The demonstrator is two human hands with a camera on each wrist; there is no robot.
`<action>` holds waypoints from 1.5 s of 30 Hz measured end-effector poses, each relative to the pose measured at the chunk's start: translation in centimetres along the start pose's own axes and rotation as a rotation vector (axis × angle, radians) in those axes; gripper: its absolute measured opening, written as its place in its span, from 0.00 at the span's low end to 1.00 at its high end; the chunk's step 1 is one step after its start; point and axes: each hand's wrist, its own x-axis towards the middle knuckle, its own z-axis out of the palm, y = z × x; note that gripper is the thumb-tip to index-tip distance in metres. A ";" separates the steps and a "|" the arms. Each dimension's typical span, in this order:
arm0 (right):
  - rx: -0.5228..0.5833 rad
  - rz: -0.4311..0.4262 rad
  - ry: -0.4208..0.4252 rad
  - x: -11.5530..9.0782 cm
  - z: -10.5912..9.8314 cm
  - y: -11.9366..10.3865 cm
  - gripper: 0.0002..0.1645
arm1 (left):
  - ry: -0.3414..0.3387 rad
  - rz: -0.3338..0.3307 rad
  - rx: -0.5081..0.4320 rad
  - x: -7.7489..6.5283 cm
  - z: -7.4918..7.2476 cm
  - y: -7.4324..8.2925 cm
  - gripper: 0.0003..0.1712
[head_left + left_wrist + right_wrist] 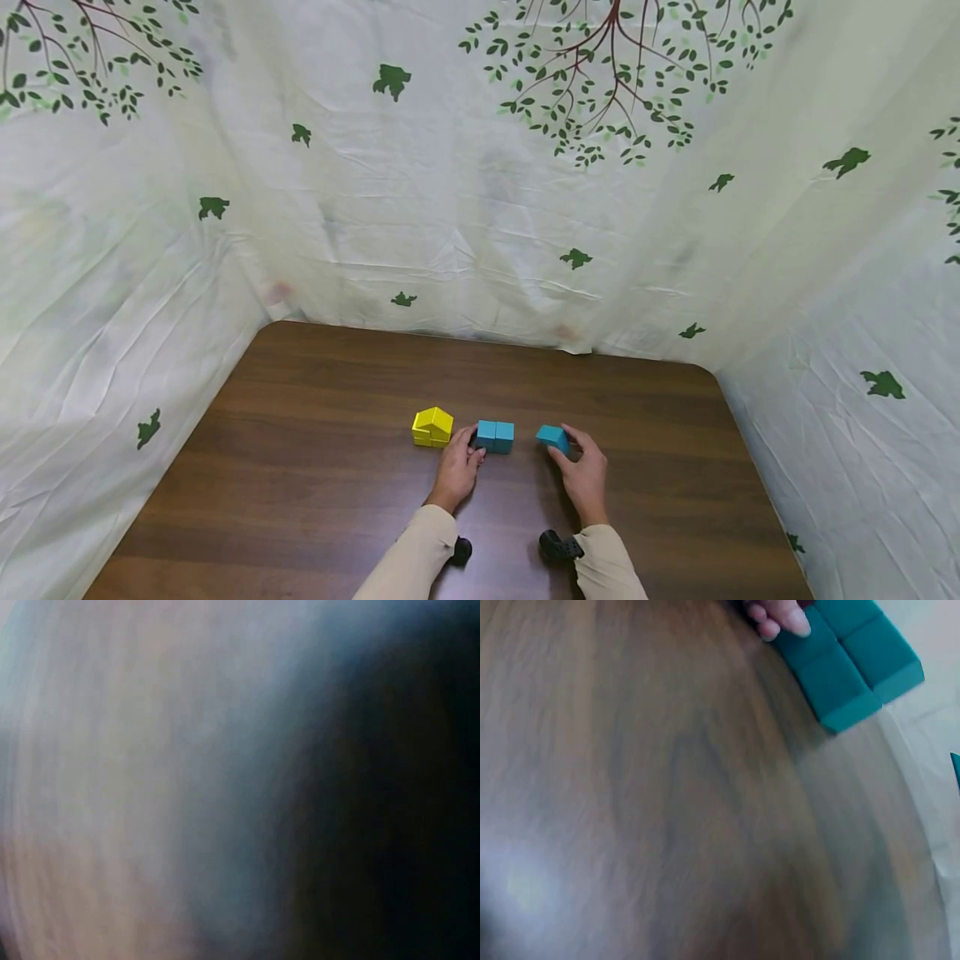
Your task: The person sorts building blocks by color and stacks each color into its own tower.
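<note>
Two blue cube-shaped blocks (495, 437) stand side by side on the table, touching. At their left end my left hand (456, 471) holds the left block, thumb in front and a finger at the side. The right wrist view shows that left thumb (795, 620) against the front of the teal-looking blocks (847, 664). To the right, apart from them, my right hand (585, 475) pinches a smaller blue block (552, 437) with a slanted side between thumb and finger. Only a dark blur fills the left wrist view.
Just left of my left hand sits a yellow block shape (432, 427) with a peaked top. The brown wooden table (337, 500) is bordered by a white leaf-printed cloth (450, 208) behind and on both sides. Dark straps with devices (558, 546) are on the wrists.
</note>
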 end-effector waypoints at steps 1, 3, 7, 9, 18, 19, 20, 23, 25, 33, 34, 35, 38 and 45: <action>0.002 -0.009 -0.005 0.1 0.1 -0.2 0.24 | 0.001 0.002 0.002 0.0 0.0 0.0 0.23; 0.006 -0.029 -0.017 0.3 0.4 -0.5 0.24 | 0.005 0.007 0.007 0.0 0.0 0.0 0.23; 0.045 -0.077 -0.040 0.6 0.9 -1.2 0.24 | 0.013 0.025 0.029 0.0 0.0 0.0 0.22; 0.063 -0.095 -0.049 0.8 1.2 -1.6 0.24 | 0.013 0.019 0.028 0.0 0.0 0.0 0.22; 0.045 -0.208 -0.107 1.6 2.5 -3.0 0.25 | -0.026 -0.042 0.020 0.0 -0.1 0.2 0.24; 0.038 -0.225 -0.119 1.7 2.7 -3.1 0.25 | -0.030 -0.053 0.012 0.0 -0.1 0.2 0.24; 0.043 -0.237 -0.132 1.8 2.8 -3.3 0.25 | -0.032 -0.056 0.009 0.0 -0.1 0.2 0.24; 0.060 -0.281 -0.166 2.0 3.2 -3.7 0.26 | -0.029 -0.050 0.011 0.0 -0.2 0.2 0.24; 0.068 -0.301 -0.189 2.1 3.5 -3.9 0.26 | -0.020 -0.036 0.017 0.0 -0.1 0.2 0.24; 0.046 -0.331 -0.282 2.1 4.5 -4.2 0.25 | -0.012 -0.005 0.039 0.0 -0.1 0.1 0.24; 0.050 -0.334 -0.290 2.1 4.6 -4.3 0.25 | -0.015 -0.009 0.035 0.0 -0.2 0.1 0.24; 0.056 -0.336 -0.296 2.1 4.6 -4.3 0.25 | -0.018 -0.011 0.036 0.0 -0.2 0.2 0.25; 0.055 -0.347 -0.315 2.1 4.9 -4.4 0.24 | -0.025 -0.012 0.036 0.0 -0.3 0.3 0.24; 0.046 -0.317 -0.344 2.1 5.3 -4.2 0.25 | -0.044 -0.025 0.034 -0.1 -0.4 0.3 0.26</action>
